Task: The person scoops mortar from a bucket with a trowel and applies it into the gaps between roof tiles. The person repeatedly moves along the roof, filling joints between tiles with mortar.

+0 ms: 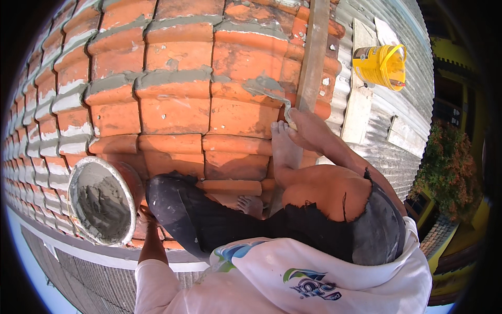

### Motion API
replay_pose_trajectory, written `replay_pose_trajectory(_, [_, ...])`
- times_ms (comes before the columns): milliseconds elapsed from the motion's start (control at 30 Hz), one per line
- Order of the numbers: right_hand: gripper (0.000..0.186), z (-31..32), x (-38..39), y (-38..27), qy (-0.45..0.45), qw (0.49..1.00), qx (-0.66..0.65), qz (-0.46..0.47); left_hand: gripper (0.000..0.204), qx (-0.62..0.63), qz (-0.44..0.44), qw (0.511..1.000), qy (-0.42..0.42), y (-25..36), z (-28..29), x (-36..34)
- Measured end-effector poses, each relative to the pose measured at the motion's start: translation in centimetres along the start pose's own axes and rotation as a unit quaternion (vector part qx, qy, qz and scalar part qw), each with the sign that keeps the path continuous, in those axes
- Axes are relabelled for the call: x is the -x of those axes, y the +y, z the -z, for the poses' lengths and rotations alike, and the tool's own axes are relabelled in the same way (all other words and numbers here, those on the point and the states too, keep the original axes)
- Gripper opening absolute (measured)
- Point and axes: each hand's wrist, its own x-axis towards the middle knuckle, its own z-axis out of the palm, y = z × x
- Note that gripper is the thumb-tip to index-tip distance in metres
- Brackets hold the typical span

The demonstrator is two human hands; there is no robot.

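My right hand (303, 124) is closed round the handle of a trowel (286, 104). The trowel's blade, smeared with grey mortar (264, 83), lies against the orange roof tiles (243, 116) at a joint between two rows. At the left, a bucket (130, 180) of wet grey mortar (102, 201) stands tilted on the tiles, its rim crusted. My left hand (145, 215) grips the near right side of this bucket, low by the rim; most of its fingers are hidden. Grey mortar fills the tile joints farther up and to the left.
A wooden beam (314, 57) runs up the tiles right of the trowel. Beyond it, a yellow bucket (379, 65) lies tipped on corrugated sheeting (413, 104) with loose boards (360, 112). My bare feet (285, 146) rest on the roof. The roof edge drops off at right.
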Motion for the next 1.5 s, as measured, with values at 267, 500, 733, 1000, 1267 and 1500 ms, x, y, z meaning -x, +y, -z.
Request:
replay_pose_trajectory(267, [0.025,-5.1,-2.8,-1.5,0.131,0.991,-0.01,-0.014,0.091,-0.284,0.057,0.945,-0.155,2.5,3.9,-1.3])
replay_pose_trajectory(500, [0.021,-7.8,-3.3,-1.5,0.057,0.98,0.189,0.033,0.091,-0.328,0.09,0.934,-0.111,3.8,3.1,0.0])
replay_pose_trajectory(733, [0.02,-4.1,1.1,-0.3,-0.042,0.998,0.014,-0.041,0.109,-0.316,0.049,0.942,-0.104,3.0,3.3,-0.7])
replay_pose_trajectory(1000, [0.024,-3.5,-1.2,0.6,0.045,0.994,0.086,-0.042,0.1,-0.258,0.106,0.944,-0.175,0.1,5.0,-5.8])
replay_pose_trajectory(1267, [0.025,-3.2,1.1,1.2,-0.061,0.996,0.014,-0.064,0.09,-0.321,0.101,0.921,-0.196,1.8,4.3,-3.1])
replay_pose_trajectory(1500, [0.033,-1.9,2.3,1.4,-0.001,0.989,-0.056,-0.139,0.084,-0.259,0.142,0.937,-0.188,1.1,4.8,-4.5])
